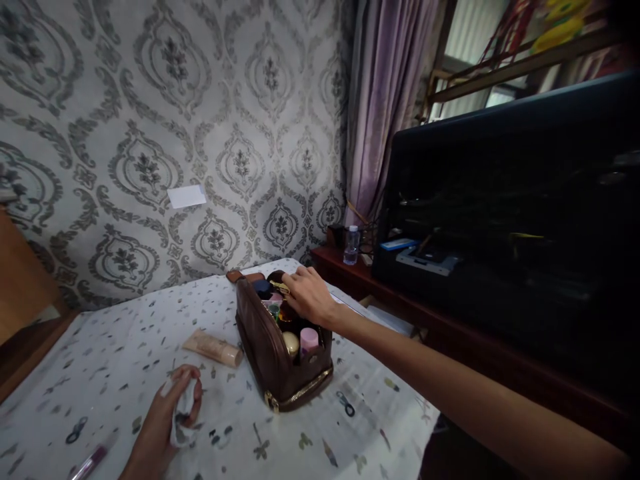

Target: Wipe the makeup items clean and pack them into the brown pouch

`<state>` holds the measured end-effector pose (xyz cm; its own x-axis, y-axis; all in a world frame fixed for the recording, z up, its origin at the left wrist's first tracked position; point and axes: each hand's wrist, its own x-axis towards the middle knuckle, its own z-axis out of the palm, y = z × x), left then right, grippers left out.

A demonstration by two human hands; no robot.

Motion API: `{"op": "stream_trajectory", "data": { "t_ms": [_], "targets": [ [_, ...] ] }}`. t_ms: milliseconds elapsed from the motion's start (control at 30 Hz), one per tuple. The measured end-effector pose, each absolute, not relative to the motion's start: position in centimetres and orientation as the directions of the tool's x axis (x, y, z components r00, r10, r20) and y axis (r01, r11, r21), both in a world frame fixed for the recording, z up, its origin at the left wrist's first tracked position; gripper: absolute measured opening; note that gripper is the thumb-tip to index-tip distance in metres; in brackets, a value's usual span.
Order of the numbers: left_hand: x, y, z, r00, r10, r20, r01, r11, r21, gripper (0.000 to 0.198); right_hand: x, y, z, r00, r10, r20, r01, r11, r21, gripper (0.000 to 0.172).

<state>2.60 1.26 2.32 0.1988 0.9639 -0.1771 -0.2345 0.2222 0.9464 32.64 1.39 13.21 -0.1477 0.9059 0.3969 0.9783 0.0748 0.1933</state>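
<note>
A brown leather makeup bag [260,350] stands unzipped on the patterned white cloth. My right hand [309,293] reaches over its far right rim, with the fingers curled down at the opening beside something gold; what they grip is partly hidden. Inside the bag are a pink-capped container [309,340], a round gold cap [291,344] and other cosmetics, partly covered by the hand. Nearer to me, my left hand [173,400] is closed around a crumpled white tissue [184,413]. Just beyond that hand, a beige cosmetic tube [214,348] lies left of the bag.
A slim purple-capped tube [90,463] lies at the cloth's near left. To the right, a large black TV-like panel [500,200] stands over a dark red wooden surface, with a clear plastic bottle [351,245] beside it. A patterned wall rises behind the cloth.
</note>
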Motion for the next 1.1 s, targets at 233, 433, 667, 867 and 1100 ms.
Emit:
{"op": "stream_trajectory", "data": {
  "t_ms": [233, 433, 667, 867, 1100],
  "targets": [
    [2.4, 1.3, 2.3, 0.240, 0.959, -0.153, -0.232, 0.210, 0.950, 0.051, 32.6, 1.6, 13.1, -0.211, 0.939, 0.272, 0.953, 0.136, 0.271, 0.018],
    [2.6, 1.5, 1.9, 0.220, 0.966, -0.135, -0.192, 0.178, 0.965, 0.053, 32.9, 1.0, 13.7, -0.162, 0.971, 0.173, 0.954, 0.110, 0.279, 0.018],
    [2.5, 1.5, 1.3, 0.338, 0.941, 0.017, -0.024, -0.010, 1.000, 0.046, 31.9, 1.9, 14.1, -0.091, 0.987, 0.135, 0.948, 0.045, 0.314, 0.021],
    [2.0, 1.4, 0.8, 0.443, 0.897, -0.011, 0.088, -0.031, 0.996, 0.043, 31.5, 3.1, 13.8, -0.127, 0.986, 0.104, 0.952, 0.092, 0.291, 0.017],
    [0.0, 1.6, 2.6, 0.278, 0.952, 0.125, 0.238, -0.195, 0.952, 0.026, 32.4, 2.1, 13.0, -0.223, 0.950, 0.219, 0.913, 0.125, 0.388, 0.020]
  ]
}}
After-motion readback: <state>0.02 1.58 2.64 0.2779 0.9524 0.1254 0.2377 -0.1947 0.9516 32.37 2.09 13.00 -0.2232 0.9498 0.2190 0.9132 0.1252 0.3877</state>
